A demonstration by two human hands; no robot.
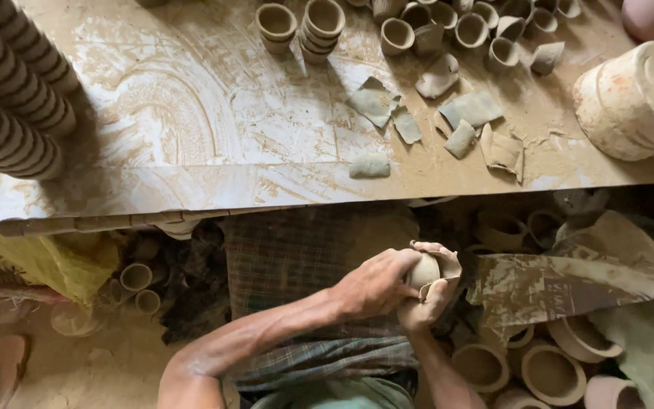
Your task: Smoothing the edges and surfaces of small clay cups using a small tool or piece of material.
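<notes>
Left hand (376,284): lay in the lower centre of the frame, fingers curled closed over the side of a small clay cup (423,269).
Right hand (431,291): sat just right of the left hand, fingers wrapped closed around the cup from below and behind, with a thin flap of wet clay draped over them.
Clay cup: was held between both hands, below the front edge of the board, rounded and grey-brown; its opening could not be seen.
Work board (191,113): spanned the upper half of the frame, smeared with pale dried slip in arc-shaped streaks.
Clay scraps (469,110): lay scattered on the board, upper right of centre, as flat grey torn pieces; 1 rounded lump (369,167) rested near the front edge.
Finished cups (323,19): stood along the top edge of the frame, some stacked, some single, well apart from the hands.
Stacked columns (9,91): lay tilted at the upper left, ribbed and dark-banded.
Large clay vessel (630,102): lay on its side at the upper right.
Bowls (554,371): sat under the board at the lower right, beside a stained sheet (569,280).
Checked cloth (304,257): covered the lap beneath the forearms.
</notes>
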